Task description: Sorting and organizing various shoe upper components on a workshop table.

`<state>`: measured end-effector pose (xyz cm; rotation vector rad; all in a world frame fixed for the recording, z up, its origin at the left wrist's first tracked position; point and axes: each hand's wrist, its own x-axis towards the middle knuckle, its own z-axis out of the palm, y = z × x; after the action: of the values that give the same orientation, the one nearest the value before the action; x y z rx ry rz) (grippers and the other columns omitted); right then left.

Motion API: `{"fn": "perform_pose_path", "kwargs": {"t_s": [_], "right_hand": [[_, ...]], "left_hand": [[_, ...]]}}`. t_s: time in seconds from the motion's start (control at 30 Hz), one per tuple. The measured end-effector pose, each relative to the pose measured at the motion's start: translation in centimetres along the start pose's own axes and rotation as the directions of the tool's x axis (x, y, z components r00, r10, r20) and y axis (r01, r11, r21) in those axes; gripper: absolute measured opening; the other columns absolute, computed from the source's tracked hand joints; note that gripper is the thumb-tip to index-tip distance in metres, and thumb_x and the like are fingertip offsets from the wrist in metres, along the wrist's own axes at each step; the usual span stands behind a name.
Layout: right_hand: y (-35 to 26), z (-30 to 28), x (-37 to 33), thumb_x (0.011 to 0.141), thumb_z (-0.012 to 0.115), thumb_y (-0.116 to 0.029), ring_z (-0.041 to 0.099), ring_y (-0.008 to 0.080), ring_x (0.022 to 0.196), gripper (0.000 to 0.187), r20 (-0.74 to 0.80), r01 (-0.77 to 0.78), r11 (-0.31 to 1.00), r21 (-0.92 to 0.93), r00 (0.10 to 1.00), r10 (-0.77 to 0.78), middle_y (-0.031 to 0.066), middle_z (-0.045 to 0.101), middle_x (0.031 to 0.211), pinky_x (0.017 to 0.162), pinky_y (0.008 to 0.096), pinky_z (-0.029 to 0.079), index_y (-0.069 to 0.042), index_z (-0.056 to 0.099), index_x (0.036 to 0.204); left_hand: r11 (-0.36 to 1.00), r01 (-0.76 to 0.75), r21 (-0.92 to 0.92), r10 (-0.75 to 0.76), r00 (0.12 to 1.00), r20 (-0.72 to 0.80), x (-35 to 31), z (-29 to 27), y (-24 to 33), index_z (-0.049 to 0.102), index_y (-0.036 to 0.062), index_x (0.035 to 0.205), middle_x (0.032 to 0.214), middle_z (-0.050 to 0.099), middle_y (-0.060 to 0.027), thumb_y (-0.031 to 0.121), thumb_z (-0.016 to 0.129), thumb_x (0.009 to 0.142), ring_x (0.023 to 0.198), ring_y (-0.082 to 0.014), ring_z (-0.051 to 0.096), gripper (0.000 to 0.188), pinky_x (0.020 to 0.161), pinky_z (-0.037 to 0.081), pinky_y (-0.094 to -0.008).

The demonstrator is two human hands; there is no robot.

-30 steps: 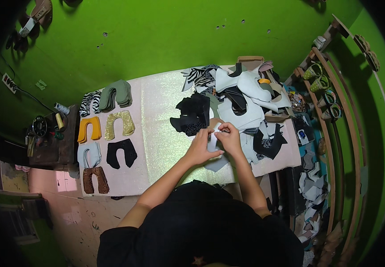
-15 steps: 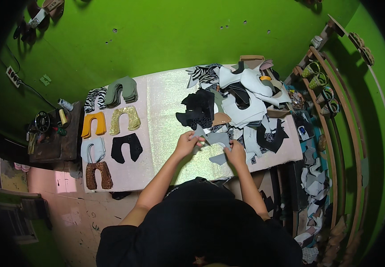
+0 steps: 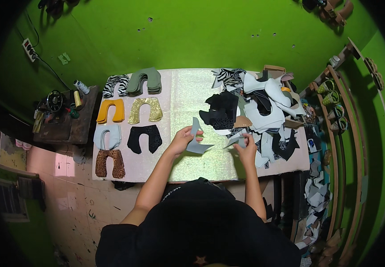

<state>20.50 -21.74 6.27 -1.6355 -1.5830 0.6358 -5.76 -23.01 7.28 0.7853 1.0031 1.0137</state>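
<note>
My left hand point(image 3: 184, 139) grips a curved grey cut piece point(image 3: 196, 147), thin and U-shaped, above the shiny middle of the table. A little to its right, my right hand point(image 3: 246, 150) pinches another grey piece point(image 3: 235, 141), partly covered by the fingers. Close by the right hand lies a heap of loose cut pieces, with white pieces point(image 3: 265, 116), black pieces point(image 3: 222, 109) and a tan half-round piece point(image 3: 243, 121). Sorted U-shaped stacks stand on the left: zebra-print point(image 3: 115, 86), green point(image 3: 147, 81), yellow point(image 3: 111, 111), gold glitter point(image 3: 146, 111), white point(image 3: 107, 136), black point(image 3: 145, 139) and leopard-print point(image 3: 110, 163).
The pale table point(image 3: 166, 174) runs along a green wall point(image 3: 192, 35). To the left stands a dark sewing machine table point(image 3: 61, 124) with thread spools point(image 3: 81, 86). A wooden rack point(image 3: 334, 89) holding sandals and a pile of scraps point(image 3: 315, 191) are at the right.
My hands have moved apart, and a grey piece is now in each. The whole scene has shifted rightward in view.
</note>
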Motion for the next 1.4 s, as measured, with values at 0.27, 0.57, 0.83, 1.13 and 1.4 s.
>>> {"fn": "perform_pose_path", "kwargs": {"t_s": [0.27, 0.57, 0.83, 1.13, 1.4], "right_hand": [[-7.1, 2.4, 1.8, 0.066, 0.066, -0.001, 0.062, 0.0224, 0.078, 0.046, 0.207, 0.146, 0.972, 0.183, 0.961, -0.184, 0.0134, 0.063, 0.085, 0.070, 0.0305, 0.046, -0.004, 0.050, 0.108], [-16.1, 1.7, 2.5, 0.072, 0.062, -0.010, 0.060, 0.0197, 0.057, 0.014, 0.715, 0.372, 0.923, 0.103, 0.617, -0.328, 0.0125, 0.061, 0.065, 0.058, 0.0295, 0.046, -0.002, 0.064, 0.083], [-19.4, 7.4, 1.3, 0.074, 0.062, -0.008, 0.059, 0.0147, 0.056, 0.016, 0.739, 0.224, 0.915, 0.335, 0.540, -0.402, 0.0106, 0.062, 0.064, 0.055, 0.0278, 0.046, 0.001, 0.063, 0.087], [-18.3, 11.5, 1.9, 0.075, 0.063, -0.008, 0.058, 0.0148, 0.051, 0.015, 0.779, 0.154, 0.944, 0.290, 0.535, -0.327, 0.0102, 0.061, 0.063, 0.049, 0.0286, 0.045, 0.002, 0.063, 0.086], [-20.9, 12.2, 1.2, 0.066, 0.070, -0.011, 0.057, 0.0150, 0.056, 0.020, 0.770, 0.286, 0.946, 0.155, 0.565, -0.297, 0.0103, 0.061, 0.065, 0.055, 0.0287, 0.046, -0.001, 0.064, 0.082]], "left_hand": [[1.000, 0.008, -0.007, -0.009, 0.998, -0.059, -1.8, -1.3, 1.1, 0.035, -0.0004, 0.128, 0.111, 0.055, -0.0096, 0.003, 0.040, 0.086, 0.080, -0.0129, 0.056, 0.042, 0.073, 0.046, -0.0247], [0.983, -0.080, 0.164, 0.104, 0.984, -0.148, -3.3, -6.9, 2.5, 0.041, 0.0025, 0.123, 0.108, 0.057, -0.0067, 0.000, 0.037, 0.084, 0.078, -0.0113, 0.054, 0.039, 0.074, 0.045, -0.0248], [0.990, -0.063, -0.126, 0.078, 0.990, 0.118, -4.5, -8.1, 2.7, 0.036, -0.0018, 0.124, 0.115, 0.049, -0.0137, 0.030, 0.034, 0.093, 0.093, -0.0148, 0.055, 0.045, 0.088, 0.041, -0.0307], [0.992, -0.051, -0.119, 0.085, 0.950, 0.302, -6.5, -9.6, 3.8, 0.035, -0.0006, 0.126, 0.106, 0.054, -0.0142, 0.029, 0.036, 0.093, 0.088, -0.0159, 0.057, 0.043, 0.083, 0.044, -0.0292], [0.998, -0.047, -0.030, 0.055, 0.924, 0.379, -7.5, -11.0, 4.6, 0.034, 0.0006, 0.126, 0.106, 0.056, -0.0123, 0.008, 0.056, 0.081, 0.091, -0.0160, 0.057, 0.050, 0.085, 0.042, -0.0279]]}}
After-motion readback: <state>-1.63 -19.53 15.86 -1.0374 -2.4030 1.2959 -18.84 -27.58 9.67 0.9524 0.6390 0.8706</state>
